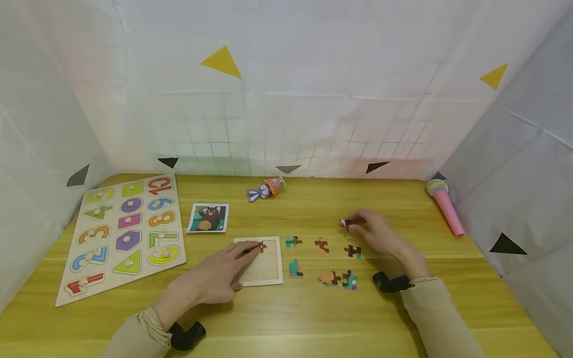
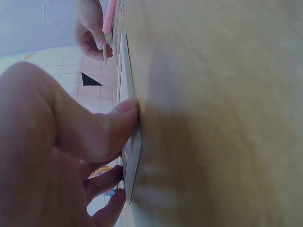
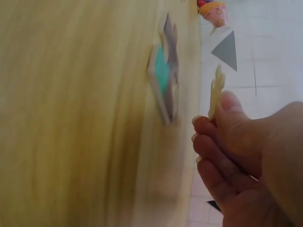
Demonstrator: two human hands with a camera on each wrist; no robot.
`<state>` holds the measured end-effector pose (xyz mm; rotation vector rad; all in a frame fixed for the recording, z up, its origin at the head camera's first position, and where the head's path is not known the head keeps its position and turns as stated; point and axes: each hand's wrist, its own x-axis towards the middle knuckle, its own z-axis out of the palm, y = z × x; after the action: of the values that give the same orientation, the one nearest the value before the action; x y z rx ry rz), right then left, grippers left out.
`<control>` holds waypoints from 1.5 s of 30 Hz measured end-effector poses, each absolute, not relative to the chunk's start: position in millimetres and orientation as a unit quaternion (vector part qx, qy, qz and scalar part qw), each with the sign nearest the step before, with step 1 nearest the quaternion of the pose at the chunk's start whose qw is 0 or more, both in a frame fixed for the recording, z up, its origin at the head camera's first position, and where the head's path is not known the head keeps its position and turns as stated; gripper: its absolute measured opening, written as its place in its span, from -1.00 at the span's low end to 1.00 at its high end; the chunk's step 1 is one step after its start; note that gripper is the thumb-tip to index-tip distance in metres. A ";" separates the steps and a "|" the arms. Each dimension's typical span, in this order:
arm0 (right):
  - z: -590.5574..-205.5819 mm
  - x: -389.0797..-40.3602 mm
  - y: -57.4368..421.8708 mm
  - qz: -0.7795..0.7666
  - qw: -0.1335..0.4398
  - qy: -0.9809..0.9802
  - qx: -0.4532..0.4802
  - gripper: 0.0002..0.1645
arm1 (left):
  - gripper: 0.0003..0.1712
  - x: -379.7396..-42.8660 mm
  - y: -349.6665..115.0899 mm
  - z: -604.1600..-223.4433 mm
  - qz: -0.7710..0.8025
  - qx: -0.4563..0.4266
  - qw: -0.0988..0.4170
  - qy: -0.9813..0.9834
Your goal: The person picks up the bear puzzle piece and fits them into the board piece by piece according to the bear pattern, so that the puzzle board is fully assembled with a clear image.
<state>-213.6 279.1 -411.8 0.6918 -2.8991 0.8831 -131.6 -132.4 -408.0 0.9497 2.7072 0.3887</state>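
My right hand point(image 1: 378, 236) pinches a dark brown and white jigsaw piece point(image 1: 344, 224) between thumb and fingertips. In the right wrist view that piece is edge-on, raised off the table. My left hand point(image 1: 215, 273) lies over the left part of a square wooden puzzle tray point(image 1: 281, 263). Its fingertips press on a brown piece point(image 1: 261, 245) at the tray's upper edge, and its thumb point(image 2: 124, 111) touches the near rim. Several loose jigsaw pieces point(image 1: 329, 277) lie right of the tray, one brown and teal piece point(image 1: 352, 250) just below my right hand.
A picture card of a bear point(image 1: 208, 218) lies behind the tray. To the left is a number and shape board point(image 1: 121, 238). A purple rabbit toy point(image 1: 264, 190) lies at the back, a pink toy microphone point(image 1: 446, 206) at the far right. White sheets point(image 1: 286, 124) enclose the table.
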 end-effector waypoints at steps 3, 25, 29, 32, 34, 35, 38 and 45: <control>-406.0 -211.1 271.4 0.283 0.019 -0.933 0.223 -0.77 | -0.07 -131.5 -132.4 -408.1 0.139 0.328 0.122 0.926; -390.5 -191.0 141.7 0.225 -0.002 -0.907 0.355 -0.82 | -0.03 -136.0 -131.0 -409.4 0.115 0.343 0.100 0.927; -393.5 -188.9 126.2 0.224 -0.013 -0.903 0.367 -0.81 | -0.04 -135.6 -130.9 -409.4 0.126 0.347 0.100 0.924; -395.2 -188.1 115.8 0.212 -0.012 -0.906 0.365 -0.81 | -0.04 -135.6 -130.8 -409.0 0.137 0.348 0.101 0.922; -396.2 -187.9 110.6 0.202 -0.014 -0.911 0.361 -0.82 | -0.04 -135.5 -130.8 -408.4 0.140 0.349 0.102 0.921; -396.7 -187.8 108.6 0.199 -0.017 -0.912 0.359 -0.82 | -0.04 -135.7 -131.0 -408.2 0.142 0.350 0.101 0.920; -398.0 -186.7 105.1 0.195 -0.027 -0.915 0.353 -0.83 | -0.04 -136.0 -131.2 -408.2 0.142 0.354 0.097 0.919; -403.0 -184.7 102.4 0.200 -0.024 -0.915 0.350 -0.85 | -0.05 -136.7 -130.3 -408.2 0.140 0.354 0.099 0.919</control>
<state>-184.7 102.4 -403.0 1.1154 -2.9193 0.6378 -136.7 -130.3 -408.2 1.0471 2.7197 0.4146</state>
